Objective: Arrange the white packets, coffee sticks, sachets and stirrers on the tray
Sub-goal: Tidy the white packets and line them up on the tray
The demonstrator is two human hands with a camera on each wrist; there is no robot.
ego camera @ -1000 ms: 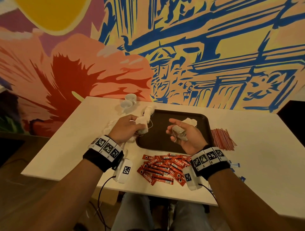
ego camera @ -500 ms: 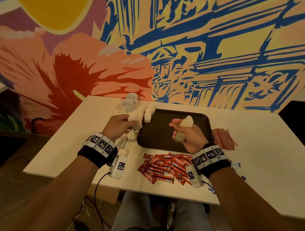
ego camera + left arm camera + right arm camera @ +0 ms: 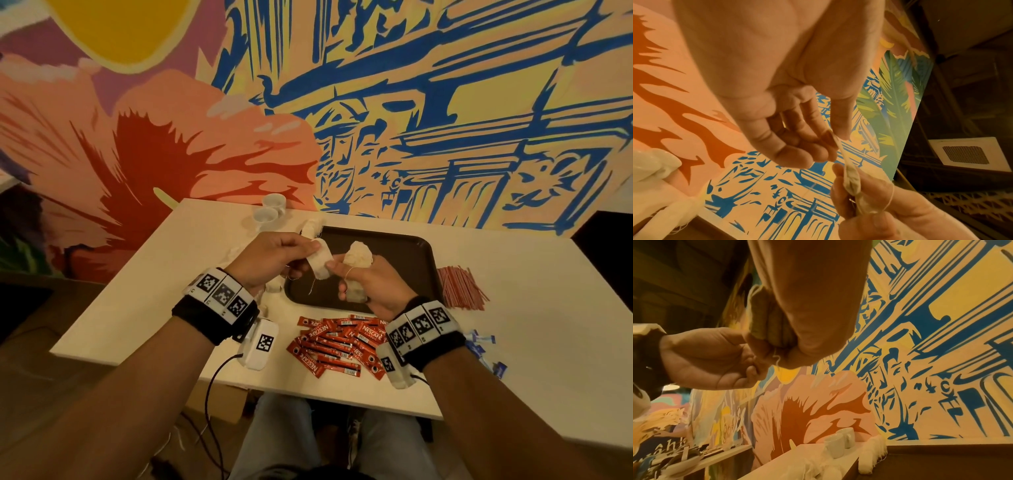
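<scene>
Over the left part of the dark brown tray (image 3: 404, 250) my two hands meet. My left hand (image 3: 308, 255) pinches one white packet (image 3: 320, 265) by its top edge, seen edge-on as the packet (image 3: 852, 180) in the left wrist view. My right hand (image 3: 342, 274) grips a small bundle of white packets (image 3: 359, 254) with a string looped round it, and its thumb touches the packet from the left hand. More white packets (image 3: 310, 228) lie on the table left of the tray. Red coffee sticks (image 3: 342, 342), red stirrers (image 3: 459, 287) and blue sachets (image 3: 483, 346) lie on the table.
Two small white cups (image 3: 270, 209) stand at the back left of the white table (image 3: 534, 342), against the painted wall. The coffee sticks lie near the table's front edge, below the tray. The stirrers lie just right of the tray, the sachets at the front right.
My left hand went to the pile left of the tray, took one white packet and brought it right to the right hand. The right hand kept its bundle and shifted slightly left.
</scene>
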